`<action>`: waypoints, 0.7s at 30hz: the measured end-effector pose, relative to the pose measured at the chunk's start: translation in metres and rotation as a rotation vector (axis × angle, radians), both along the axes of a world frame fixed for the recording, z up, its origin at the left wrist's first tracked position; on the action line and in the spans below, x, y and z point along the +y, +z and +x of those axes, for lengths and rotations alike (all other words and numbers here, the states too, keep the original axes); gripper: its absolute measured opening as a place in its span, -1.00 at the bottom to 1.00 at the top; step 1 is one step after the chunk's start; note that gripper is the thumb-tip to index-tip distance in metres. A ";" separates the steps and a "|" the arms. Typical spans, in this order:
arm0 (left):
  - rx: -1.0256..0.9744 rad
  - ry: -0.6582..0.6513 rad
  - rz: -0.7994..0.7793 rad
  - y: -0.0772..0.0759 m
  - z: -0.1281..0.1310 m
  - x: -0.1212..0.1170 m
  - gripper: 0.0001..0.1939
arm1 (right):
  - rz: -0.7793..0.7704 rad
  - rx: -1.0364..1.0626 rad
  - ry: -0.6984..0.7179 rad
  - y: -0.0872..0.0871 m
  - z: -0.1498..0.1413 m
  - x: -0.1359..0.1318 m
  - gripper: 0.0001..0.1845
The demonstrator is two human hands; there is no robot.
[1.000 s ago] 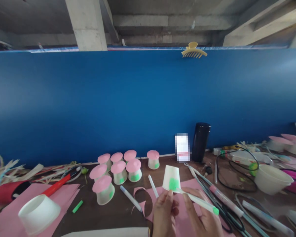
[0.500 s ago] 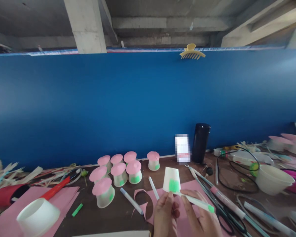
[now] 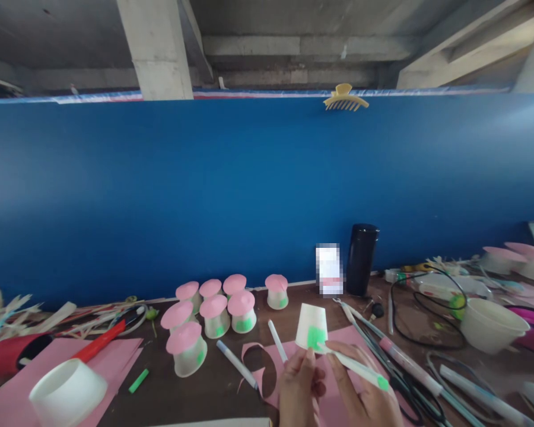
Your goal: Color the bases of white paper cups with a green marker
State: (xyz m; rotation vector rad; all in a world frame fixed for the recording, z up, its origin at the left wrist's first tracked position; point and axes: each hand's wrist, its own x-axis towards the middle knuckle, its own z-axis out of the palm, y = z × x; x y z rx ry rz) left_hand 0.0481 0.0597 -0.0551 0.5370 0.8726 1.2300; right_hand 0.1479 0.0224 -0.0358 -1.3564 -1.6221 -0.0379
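Between the fingers of my left hand [image 3: 297, 382] is a small white paper cup [image 3: 310, 317], held upside down by its lower rim. A bright green patch [image 3: 316, 338] covers part of the cup's side. My right hand [image 3: 360, 385] grips a white marker with a green end [image 3: 356, 366], its tip against the green patch. Under both hands lies a pink paper sheet [image 3: 333, 403] with round holes cut from it. To the left stand several cups topped with pink paper discs [image 3: 213, 314], most showing green patches. A green marker cap [image 3: 139, 381] rests on the table.
A large white cup [image 3: 66, 391] lies on pink sheets at left. Two markers [image 3: 237, 363] sit near the cut paper. Black scissors [image 3: 409, 391], a black cylinder [image 3: 362, 261] and a white bowl [image 3: 493, 323] are at right. A blue partition [image 3: 231, 196] stands behind.
The marker tip has shifted slightly right along the cup's lower side, and the green patch looks a bit larger. Both hands keep their holds.
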 end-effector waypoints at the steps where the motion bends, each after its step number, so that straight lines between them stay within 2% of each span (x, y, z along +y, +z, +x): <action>1: -0.008 -0.013 0.009 -0.001 0.000 0.000 -0.52 | 0.002 0.007 0.000 0.000 0.000 0.000 -0.77; 5: -0.021 -0.072 0.046 -0.007 0.000 0.001 -0.56 | 0.029 0.001 -0.010 -0.001 0.001 0.000 -0.77; 11: -0.011 -0.065 0.068 -0.012 0.000 0.002 -0.60 | 0.010 -0.039 0.003 0.001 0.000 0.002 -0.79; 21: 0.019 -0.049 0.048 -0.004 0.000 -0.002 -0.60 | 0.014 0.009 -0.030 0.002 -0.002 -0.003 -0.79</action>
